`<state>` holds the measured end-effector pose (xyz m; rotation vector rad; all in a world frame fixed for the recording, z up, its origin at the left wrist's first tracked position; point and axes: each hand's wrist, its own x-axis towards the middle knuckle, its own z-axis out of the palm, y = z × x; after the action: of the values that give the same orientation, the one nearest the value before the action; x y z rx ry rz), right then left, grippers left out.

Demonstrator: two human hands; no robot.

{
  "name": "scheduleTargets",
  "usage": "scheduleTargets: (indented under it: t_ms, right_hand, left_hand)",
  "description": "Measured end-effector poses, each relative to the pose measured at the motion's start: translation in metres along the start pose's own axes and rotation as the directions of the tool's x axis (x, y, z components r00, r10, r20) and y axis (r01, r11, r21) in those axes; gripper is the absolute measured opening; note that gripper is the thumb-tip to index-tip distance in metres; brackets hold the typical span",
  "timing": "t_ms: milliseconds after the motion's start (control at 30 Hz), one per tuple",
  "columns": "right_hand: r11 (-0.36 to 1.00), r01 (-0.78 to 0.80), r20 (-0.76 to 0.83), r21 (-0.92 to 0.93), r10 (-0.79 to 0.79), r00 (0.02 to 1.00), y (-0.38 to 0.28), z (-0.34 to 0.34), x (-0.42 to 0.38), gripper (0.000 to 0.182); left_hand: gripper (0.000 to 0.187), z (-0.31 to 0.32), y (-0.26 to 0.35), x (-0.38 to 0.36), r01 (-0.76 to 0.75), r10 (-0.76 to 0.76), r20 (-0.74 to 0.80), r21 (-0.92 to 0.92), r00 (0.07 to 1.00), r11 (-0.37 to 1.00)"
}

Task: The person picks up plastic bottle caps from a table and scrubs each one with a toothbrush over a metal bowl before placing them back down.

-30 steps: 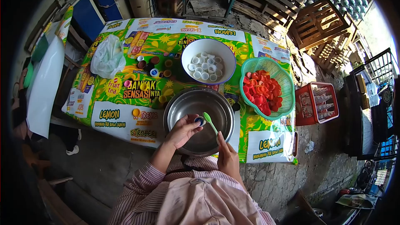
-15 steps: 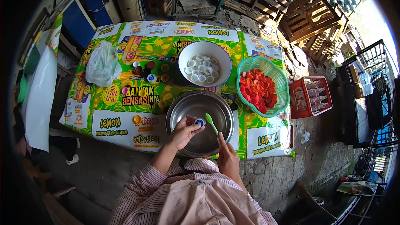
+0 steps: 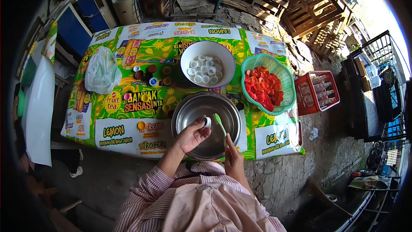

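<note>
Over a steel basin (image 3: pixel 236 114), my left hand (image 3: pixel 191 138) pinches a bottle cap (image 3: pixel 207 122) between thumb and fingers, its whitish side showing. My right hand (image 3: pixel 234 158) is closed around the handle of a light green toothbrush (image 3: pixel 219 123). The brush head points up and away from me, just right of the cap and apart from it. Behind the basin, a white bowl (image 3: pixel 187 77) with a blue rim holds several white caps (image 3: pixel 205 69). To the right, a green plastic basket (image 3: pixel 290 87) contains many red caps (image 3: pixel 263 89).
Loose caps of mixed colours (image 3: pixel 153 81) lie left of the bowl on the patterned tablecloth (image 3: pixel 119 131). Farther left is a translucent plastic bag (image 3: pixel 103 71). A red crate (image 3: pixel 307 108) stands beyond the table's right edge. Wooden pallets (image 3: pixel 310 15) are behind.
My left hand has turned the cap, so its blue printed top no longer faces the camera and a white side shows. The toothbrush has shifted slightly. The whole view has moved a little.
</note>
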<state>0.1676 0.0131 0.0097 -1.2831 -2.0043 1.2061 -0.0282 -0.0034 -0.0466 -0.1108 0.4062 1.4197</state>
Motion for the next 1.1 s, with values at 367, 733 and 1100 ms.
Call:
scheduleTargets:
  t_ms: [367,733,1100]
  right_hand:
    - [0.982,0.174,-0.059,-0.072,-0.178,0.982,-0.004,-0.003,-0.006,0.051]
    - [0.986,0.143,-0.095,-0.085,-0.151,0.984,-0.005,-0.008,0.001,0.050]
    - [0.976,0.166,-0.060,-0.140,-0.175,0.983,-0.007,-0.007,0.001,0.052]
  left_hand:
    - [0.019,0.007,-0.001,0.006,0.034,-0.021,0.086,-0.151,0.996,0.988]
    - [0.018,0.020,-0.008,0.008,-0.124,0.126,-0.037,0.066,0.991,0.990]
    - [0.029,0.027,0.003,-0.001,-0.121,0.113,0.044,0.404,0.993,0.907]
